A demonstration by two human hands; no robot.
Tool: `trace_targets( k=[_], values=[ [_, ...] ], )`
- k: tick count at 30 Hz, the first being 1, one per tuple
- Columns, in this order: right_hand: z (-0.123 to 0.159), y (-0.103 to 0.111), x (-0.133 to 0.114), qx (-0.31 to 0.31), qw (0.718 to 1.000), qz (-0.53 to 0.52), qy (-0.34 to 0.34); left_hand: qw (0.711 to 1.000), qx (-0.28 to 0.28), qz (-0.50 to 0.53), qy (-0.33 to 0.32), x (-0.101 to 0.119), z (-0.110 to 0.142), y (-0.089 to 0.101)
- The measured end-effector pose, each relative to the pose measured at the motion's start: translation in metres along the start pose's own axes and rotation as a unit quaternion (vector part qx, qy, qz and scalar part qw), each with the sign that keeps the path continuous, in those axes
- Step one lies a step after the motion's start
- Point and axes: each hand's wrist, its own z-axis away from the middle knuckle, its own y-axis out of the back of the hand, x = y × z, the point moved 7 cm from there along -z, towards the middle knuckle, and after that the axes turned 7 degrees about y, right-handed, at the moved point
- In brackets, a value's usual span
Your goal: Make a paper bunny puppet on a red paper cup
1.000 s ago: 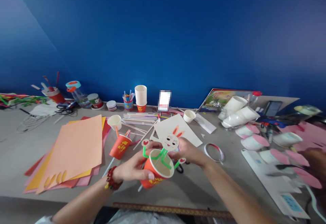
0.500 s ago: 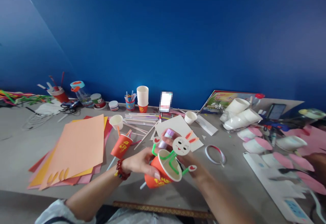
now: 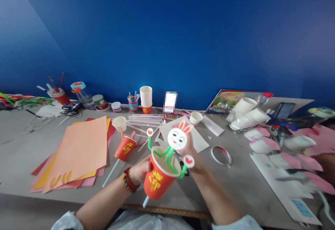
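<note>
A red paper cup with yellow lettering is tilted in my left hand, whose fingers close round its left side. A pale straw sticks out under its base. From the cup's mouth rise green bent straws bearing a white paper rabbit face with orange ears. Two white discs with red hearts, the left one and the right one, top the side straws. Behind the rabbit face is my right hand, its fingers mostly hidden. Black scissor-like loops show beside the cup.
Another red cup with a straw lies at the left, beside stacked coloured paper. White paper, a tape ring, straws and bagged white cups lie farther back and right. A power strip lies right.
The cup has turned more upright, with its lettering and the rabbit face now toward me. The purple-capped tube by my right hand no longer shows. My right hand has moved behind the rabbit face.
</note>
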Motion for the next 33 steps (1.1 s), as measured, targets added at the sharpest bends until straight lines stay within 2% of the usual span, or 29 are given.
trace_targets(
  k=[2,4,7,8,10,12,14,17,19,22,26,33],
  values=[
    [-0.021,0.018,0.010,0.027,0.999,-0.022,-0.029,0.998,0.007,-0.069,-0.006,0.009,0.007,0.000],
    [-0.031,0.040,0.012,0.069,0.995,-0.047,-0.058,0.980,0.061,-0.183,-0.037,0.027,0.012,0.006],
    [-0.024,0.063,-0.006,0.100,0.992,-0.062,-0.051,0.907,0.188,-0.369,-0.081,0.055,0.015,0.018],
    [-0.015,0.070,-0.020,0.129,0.989,-0.062,-0.023,0.881,0.217,-0.411,-0.092,0.061,0.015,0.021],
    [0.006,0.073,-0.053,0.148,0.985,-0.062,0.065,0.842,0.250,-0.464,-0.113,0.066,0.011,0.022],
    [0.030,0.066,-0.084,0.125,0.982,-0.049,0.135,0.823,0.260,-0.487,-0.133,0.065,0.007,0.020],
    [0.048,0.043,-0.103,0.024,0.988,-0.010,0.151,0.813,0.264,-0.496,-0.152,0.062,0.004,0.018],
    [0.066,0.009,-0.111,-0.105,0.981,0.060,0.149,0.798,0.264,-0.518,-0.161,0.060,0.001,0.012],
    [0.069,-0.007,-0.107,-0.154,0.975,0.099,0.130,0.791,0.259,-0.531,-0.157,0.060,0.000,0.008],
    [0.067,-0.020,-0.098,-0.165,0.972,0.117,0.117,0.786,0.264,-0.536,-0.155,0.061,0.000,0.008],
    [0.065,-0.027,-0.094,-0.154,0.972,0.121,0.133,0.775,0.277,-0.547,-0.155,0.059,0.001,0.013],
    [0.061,-0.022,-0.084,-0.134,0.979,0.108,0.111,0.784,0.265,-0.536,-0.165,0.057,-0.002,0.015]
  ],
)
